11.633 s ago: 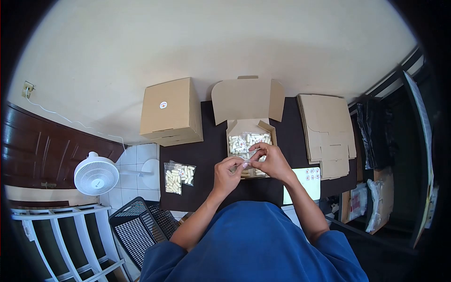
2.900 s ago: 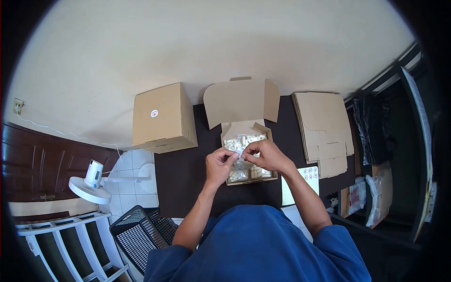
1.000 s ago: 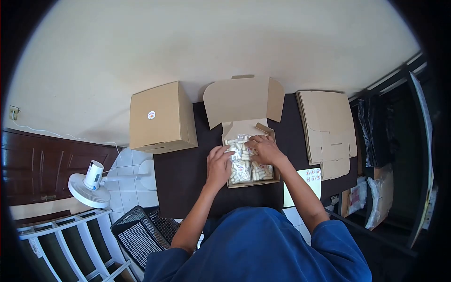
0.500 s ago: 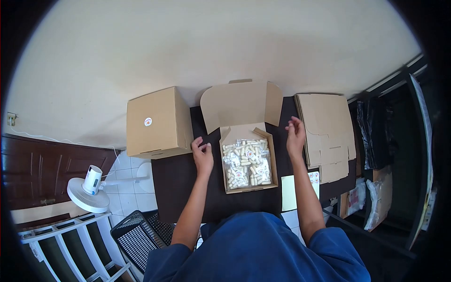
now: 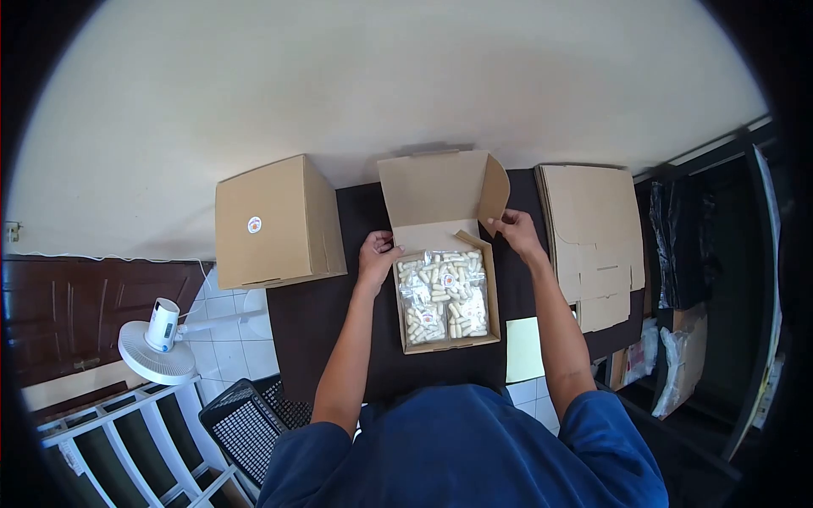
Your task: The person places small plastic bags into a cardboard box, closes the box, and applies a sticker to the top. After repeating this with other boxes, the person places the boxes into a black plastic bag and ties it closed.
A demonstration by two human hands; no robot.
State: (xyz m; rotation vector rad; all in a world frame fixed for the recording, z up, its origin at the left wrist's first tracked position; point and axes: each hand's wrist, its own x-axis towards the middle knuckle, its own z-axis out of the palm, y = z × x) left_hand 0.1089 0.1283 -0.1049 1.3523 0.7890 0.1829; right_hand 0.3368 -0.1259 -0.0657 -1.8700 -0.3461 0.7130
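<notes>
An open cardboard box [image 5: 451, 345] stands on the dark table, filled with clear bags of whitish capsule-shaped pieces [image 5: 440, 292]. Its lid [image 5: 434, 188] is raised at the back, with the right side flap [image 5: 494, 193] angled inward. My right hand [image 5: 517, 230] pinches the lower end of that flap between thumb and fingers. At the box's back left corner is my left hand [image 5: 378, 256], its fingers bent against the cardboard edge; the left lid flap is hidden from view.
A closed box [image 5: 267, 224] with a round sticker stands at the left. Flat cardboard boxes [image 5: 593, 220] are stacked at the right. Near my right forearm lies a pale yellow sheet [image 5: 524, 349]. A white fan [image 5: 158, 351] and black basket [image 5: 246, 427] are at lower left.
Both hands have moved in to the box, the right taking hold of the right lid flap. Both side flaps have folded inward from their spread position.
</notes>
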